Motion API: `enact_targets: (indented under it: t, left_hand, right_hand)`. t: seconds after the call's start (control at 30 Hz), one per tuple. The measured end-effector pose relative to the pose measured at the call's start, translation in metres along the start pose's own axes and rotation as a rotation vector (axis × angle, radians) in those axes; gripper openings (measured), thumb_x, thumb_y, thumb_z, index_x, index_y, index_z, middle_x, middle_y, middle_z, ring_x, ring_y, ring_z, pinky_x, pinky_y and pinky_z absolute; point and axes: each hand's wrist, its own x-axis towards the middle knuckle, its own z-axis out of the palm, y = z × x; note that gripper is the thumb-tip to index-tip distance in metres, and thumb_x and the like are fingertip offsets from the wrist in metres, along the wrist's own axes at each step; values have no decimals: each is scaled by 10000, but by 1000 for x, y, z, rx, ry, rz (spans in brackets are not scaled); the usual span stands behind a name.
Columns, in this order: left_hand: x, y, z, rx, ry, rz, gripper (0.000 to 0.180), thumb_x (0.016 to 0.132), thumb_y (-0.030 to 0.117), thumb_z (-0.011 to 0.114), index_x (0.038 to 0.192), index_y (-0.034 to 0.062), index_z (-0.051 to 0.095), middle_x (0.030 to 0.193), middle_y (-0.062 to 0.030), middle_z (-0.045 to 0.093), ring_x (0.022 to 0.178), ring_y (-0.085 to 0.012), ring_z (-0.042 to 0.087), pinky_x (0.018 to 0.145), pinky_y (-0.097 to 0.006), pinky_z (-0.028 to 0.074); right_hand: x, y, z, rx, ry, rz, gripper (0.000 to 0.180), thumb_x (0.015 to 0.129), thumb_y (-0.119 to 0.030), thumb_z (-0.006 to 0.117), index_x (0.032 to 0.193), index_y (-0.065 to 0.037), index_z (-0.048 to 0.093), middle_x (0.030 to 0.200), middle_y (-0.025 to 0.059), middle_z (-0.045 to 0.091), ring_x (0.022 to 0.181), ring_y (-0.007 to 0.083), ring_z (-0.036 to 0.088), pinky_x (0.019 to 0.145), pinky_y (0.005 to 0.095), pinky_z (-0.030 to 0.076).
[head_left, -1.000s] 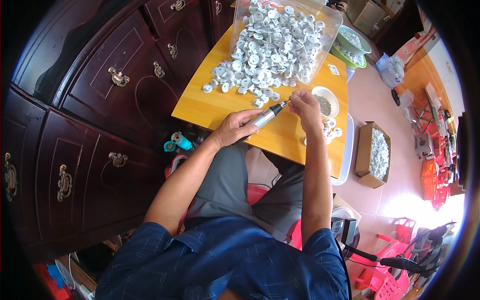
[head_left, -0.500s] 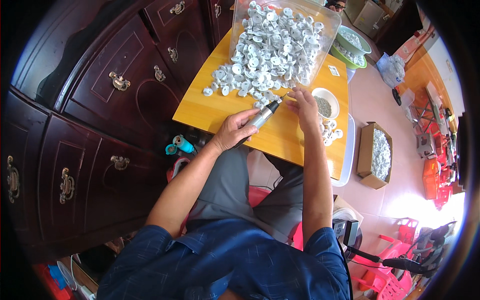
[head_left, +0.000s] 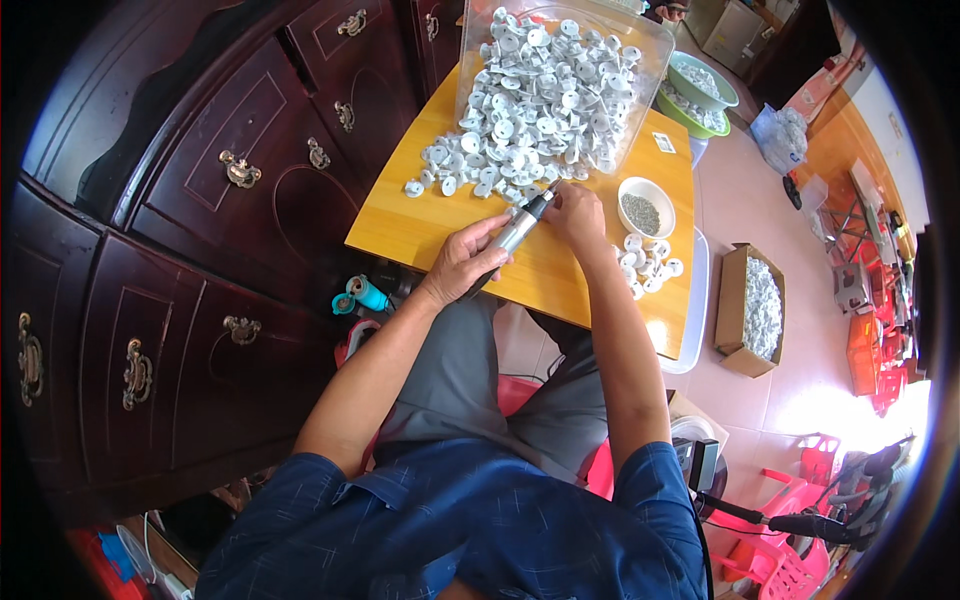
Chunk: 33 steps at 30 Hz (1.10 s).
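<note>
My left hand (head_left: 465, 260) is wrapped round a silver and black electric screwdriver (head_left: 518, 230), which points up and to the right over the table. At its tip, the fingers of my right hand (head_left: 580, 214) are pinched together; what they hold is hidden. Beyond the tip, many small white round plastic parts (head_left: 490, 155) spill from a clear plastic bin (head_left: 650, 50) onto the table. A white bowl (head_left: 649, 186) of small metal screws (head_left: 641, 214) stands to the right of my right hand. Nearer me lies a smaller group of white parts (head_left: 652, 268).
The yellow wooden table (head_left: 410, 222) stands beside dark wooden cabinets (head_left: 230, 180). On the floor to the right is a cardboard box (head_left: 735, 305) of white parts. Farther back are green basins (head_left: 715, 88) and a plastic bag (head_left: 780, 140). Pink chairs (head_left: 790, 560) are at the lower right.
My right hand has moved left and its fingers have closed in at the screwdriver's tip. My left hand keeps holding the screwdriver in nearly the same place.
</note>
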Motion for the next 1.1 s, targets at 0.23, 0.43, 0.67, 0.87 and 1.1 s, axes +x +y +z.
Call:
enact_targets:
  t: [0.23,0.43,0.67,0.87,1.1]
  left_hand:
    - [0,1,3,14,3,-14,621,907,219,630,1449,-5,424,948,-98,665,727,-94,584,678,-235,495]
    - [2,-1,5,34,2,-1,618,911,217,629,1449,-6,423,957,-103,667,731,-96,588,677,-237,497]
    - [1,2,2,96,-48,-45,615,913,214,629,1448,-9,424,948,-92,663,743,-92,585,686,-241,498]
    - [1,6,6,91,-42,-39,611,912,213,629,1449,-1,430,941,-86,659,739,-88,580,691,-242,498]
    - [0,6,5,94,-40,-22,602,915,208,629,1446,2,435,936,-90,663,737,-93,582,694,-244,500]
  right_hand:
    - [-12,17,2,244,193,49,249,789,-162,678,1020,-72,701,862,185,707,786,299,699,743,397,553]
    - [-26,25,-1,1008,43,308,287,884,21,533,1145,-42,636,1016,93,665,816,143,657,721,257,545]
    - [-29,28,3,1217,56,326,211,895,40,536,1077,-11,631,941,59,638,806,108,612,711,215,516]
    - [-29,39,15,1117,103,249,179,905,-17,560,1064,-22,643,867,40,661,770,123,625,708,255,514]
    - [-32,29,11,629,317,155,185,878,-110,632,1047,-39,653,855,54,702,749,135,650,733,300,519]
